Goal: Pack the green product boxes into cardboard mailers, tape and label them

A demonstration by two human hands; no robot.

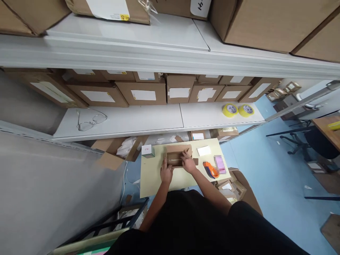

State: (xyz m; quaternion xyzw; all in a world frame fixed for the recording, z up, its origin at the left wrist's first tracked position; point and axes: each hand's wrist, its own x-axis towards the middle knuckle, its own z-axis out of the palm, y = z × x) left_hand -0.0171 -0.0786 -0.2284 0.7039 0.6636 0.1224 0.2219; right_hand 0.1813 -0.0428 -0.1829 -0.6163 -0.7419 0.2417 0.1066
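Observation:
A small open cardboard box sits on the pale yellow table, its flaps up and its inside showing. My left hand grips the near left corner, fingers along the left wall. At the right side, my right hand has its fingers closed on a flap by the far right corner. A small white and green box stands to the left of the cardboard box. On the right lie a white card or label, an orange tape dispenser and a blurred pink item.
Above the table's far edge runs a white shelf with glasses, two yellow tape rolls and a row of labelled boxes. Open cartons stand on both sides, one at left, another at right.

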